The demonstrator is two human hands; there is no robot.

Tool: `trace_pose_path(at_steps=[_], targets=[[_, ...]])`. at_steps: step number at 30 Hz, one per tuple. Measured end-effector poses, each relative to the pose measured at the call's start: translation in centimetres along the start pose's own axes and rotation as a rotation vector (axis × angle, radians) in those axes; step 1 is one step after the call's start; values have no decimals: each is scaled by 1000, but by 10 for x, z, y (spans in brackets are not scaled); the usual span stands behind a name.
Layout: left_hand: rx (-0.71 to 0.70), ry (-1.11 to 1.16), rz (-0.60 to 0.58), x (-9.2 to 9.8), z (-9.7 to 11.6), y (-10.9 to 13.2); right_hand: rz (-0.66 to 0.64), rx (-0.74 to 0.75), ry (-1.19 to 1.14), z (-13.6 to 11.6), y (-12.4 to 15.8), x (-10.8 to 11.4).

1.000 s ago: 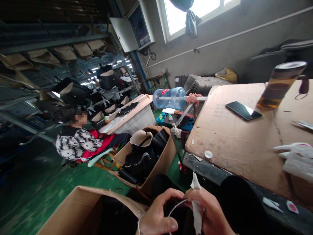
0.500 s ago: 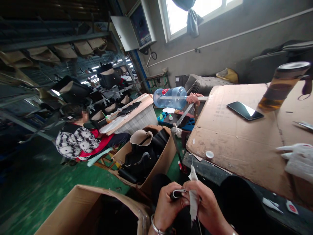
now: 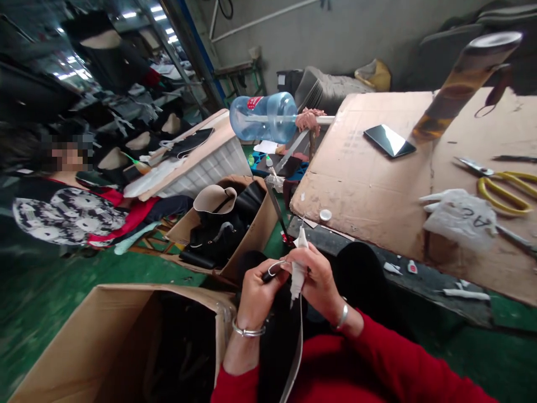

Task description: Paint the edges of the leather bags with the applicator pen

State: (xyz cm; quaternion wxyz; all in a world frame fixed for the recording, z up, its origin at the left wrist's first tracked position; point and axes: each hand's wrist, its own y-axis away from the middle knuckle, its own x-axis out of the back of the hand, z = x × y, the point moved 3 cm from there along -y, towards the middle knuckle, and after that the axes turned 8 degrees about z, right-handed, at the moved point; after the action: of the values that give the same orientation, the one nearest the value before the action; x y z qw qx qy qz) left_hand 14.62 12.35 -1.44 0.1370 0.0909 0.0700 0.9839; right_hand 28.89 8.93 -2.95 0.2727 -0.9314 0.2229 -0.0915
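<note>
Partly hidden by fingers: thin black white-edged strap, left hand pinching it; right hand pinching crumpled white needle-tipped tube.

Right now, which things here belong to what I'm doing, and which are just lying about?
Likely part of the job:
black pale-edged strip, in the left hand
white thin-tipped item, in the right hand

Apparently just lying about:
phone
drink bottle
blue water jug

The needle-tipped tool is white, the strip black with a pale edge, the sleeve red, the co-worker's top black-and-white patterned, the water jug blue, the floor green.
</note>
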Motion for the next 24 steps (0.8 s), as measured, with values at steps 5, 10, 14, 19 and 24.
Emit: trace_pose_path(at_steps=[5,10,14,19,24], targets=[[-11,-7,118,-7,-3,-5,23,-64,-69,3,0,9],[15,5,140,-11,-14,-21,105,-142,-137,6,-13,49],[59,-12,102,-22,-23,-33,267,-75,56,10,-36,96],[59,-15,12,-43,-23,-44,309,-124,264,31,-55,125],[6,-115,-9,-57,-8,-49,285,-151,328,50,-54,128]])
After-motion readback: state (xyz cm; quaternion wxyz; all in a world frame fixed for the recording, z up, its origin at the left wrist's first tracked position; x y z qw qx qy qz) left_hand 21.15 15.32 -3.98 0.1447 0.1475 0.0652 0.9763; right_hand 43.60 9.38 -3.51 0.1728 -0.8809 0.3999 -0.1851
